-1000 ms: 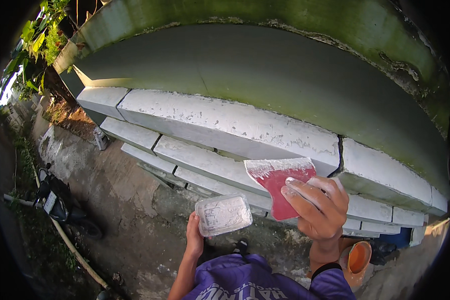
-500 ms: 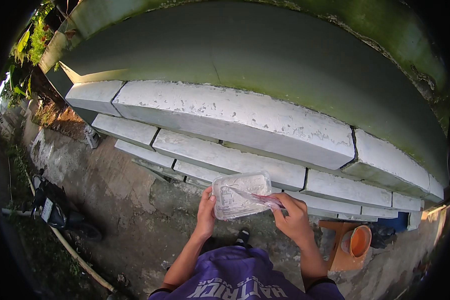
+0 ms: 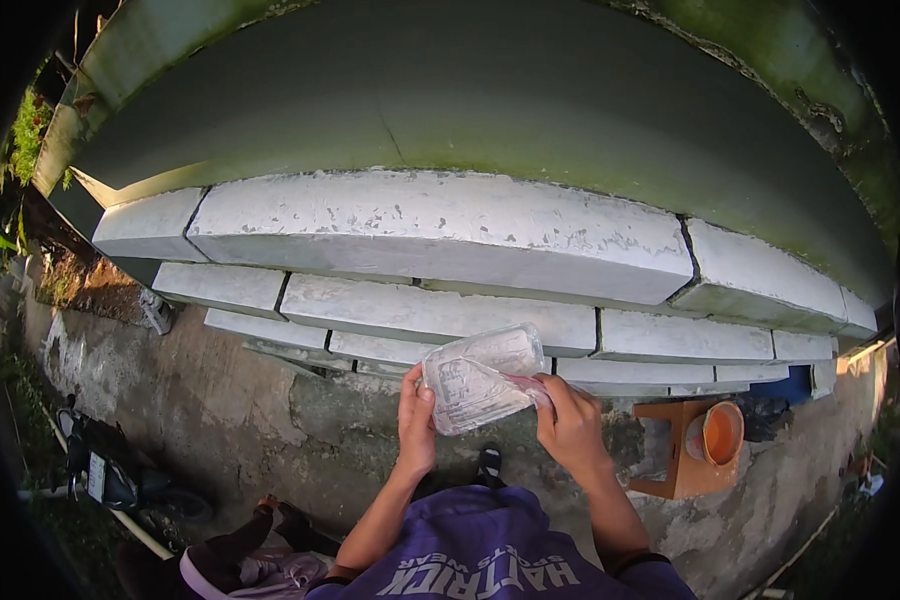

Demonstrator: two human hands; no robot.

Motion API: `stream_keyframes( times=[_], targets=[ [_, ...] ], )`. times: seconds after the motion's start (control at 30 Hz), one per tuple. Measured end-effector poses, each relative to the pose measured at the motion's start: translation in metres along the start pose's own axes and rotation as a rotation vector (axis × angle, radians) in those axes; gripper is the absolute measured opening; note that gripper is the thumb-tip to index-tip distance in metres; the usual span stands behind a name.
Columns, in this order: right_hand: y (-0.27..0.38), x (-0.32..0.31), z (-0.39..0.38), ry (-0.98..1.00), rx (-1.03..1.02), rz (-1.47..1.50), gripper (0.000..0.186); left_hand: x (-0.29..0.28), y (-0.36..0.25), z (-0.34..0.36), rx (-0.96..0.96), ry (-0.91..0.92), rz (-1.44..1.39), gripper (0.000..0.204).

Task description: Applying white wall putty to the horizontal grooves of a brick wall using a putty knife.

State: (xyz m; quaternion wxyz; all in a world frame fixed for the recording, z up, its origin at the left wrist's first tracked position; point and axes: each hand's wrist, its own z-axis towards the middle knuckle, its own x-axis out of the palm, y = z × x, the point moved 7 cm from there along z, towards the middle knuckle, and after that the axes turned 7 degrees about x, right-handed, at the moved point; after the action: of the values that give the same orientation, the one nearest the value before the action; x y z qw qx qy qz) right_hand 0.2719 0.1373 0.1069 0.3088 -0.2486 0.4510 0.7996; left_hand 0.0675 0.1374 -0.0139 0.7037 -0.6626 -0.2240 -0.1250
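Between my hands is a clear rectangular plastic tub [image 3: 462, 405], its inside smeared with white paste. My left hand [image 3: 416, 418] grips the tub's left side, thumb near the rim. In my right hand [image 3: 574, 428] is a flat, white-smeared tool with a reddish handle [image 3: 526, 386]. Its wide end reaches into the tub; I cannot tell whether it is a putty knife or a brush. My right fingers are wrapped round the handle at the tub's right edge. Beyond the tub runs a stepped row of white-coated ledges [image 3: 440, 210] with grey bare patches.
At the right, an orange bucket [image 3: 722, 434] rests on a brown wooden stool-like box [image 3: 672, 482], beside dark plastic [image 3: 767, 418]. A parked motorbike [image 3: 120, 470] stands at the left. Another person in a pink garment [image 3: 270, 572] is at the lower left. Behind the ledges rises a greenish wall [image 3: 490, 90].
The tub has tilted, its right side lifting, and the tool sits lower in it. My view has shifted, and another person has come into sight at the lower left.
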Motion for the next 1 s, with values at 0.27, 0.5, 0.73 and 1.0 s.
stream_keyframes(
  times=[0.27,0.5,0.73,1.0],
  targets=[
    [-0.01,-0.008,-0.018,-0.066,0.304,0.142,0.016,0.022,0.0,0.003,-0.005,0.102,-0.003,0.059],
    [-0.016,0.002,-0.038,-0.103,0.445,0.308,0.021,0.025,0.002,0.0,-0.059,0.167,0.035,0.053],
    [-0.019,-0.03,-0.028,-0.414,0.414,0.863,0.027,0.016,0.001,-0.007,-0.095,0.171,-0.048,0.048],
    [-0.006,-0.132,0.046,-0.75,0.098,0.602,0.03,-0.016,0.001,-0.007,-0.11,0.19,-0.036,0.045]
  ],
)
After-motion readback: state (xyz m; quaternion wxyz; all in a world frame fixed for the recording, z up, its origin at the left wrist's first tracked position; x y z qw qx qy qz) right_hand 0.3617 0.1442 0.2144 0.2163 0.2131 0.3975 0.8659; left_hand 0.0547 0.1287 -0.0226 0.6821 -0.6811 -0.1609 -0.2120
